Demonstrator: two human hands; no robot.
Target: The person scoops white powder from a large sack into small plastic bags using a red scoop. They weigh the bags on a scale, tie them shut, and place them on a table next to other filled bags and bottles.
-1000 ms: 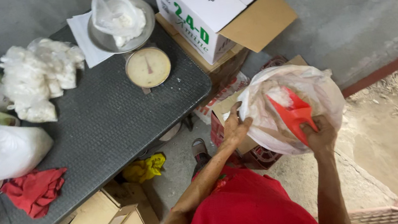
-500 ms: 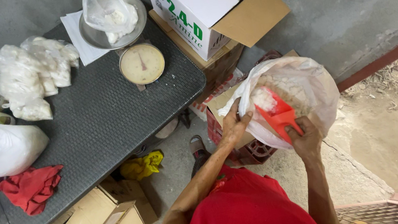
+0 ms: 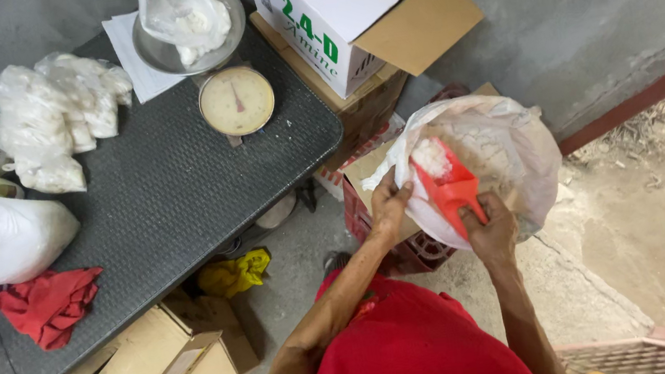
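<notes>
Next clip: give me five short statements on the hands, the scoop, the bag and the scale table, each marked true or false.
1. The right hand holds a red scoop. True.
2. The scoop is empty. False: it carries white powder.
3. The left hand grips the rim of the big plastic bag. True.
4. The pan of the dial scale is bare. False: a small clear bag with white powder sits in it.
5. The red cloth lies on the floor. False: it lies on the dark table, at its near edge.
</notes>
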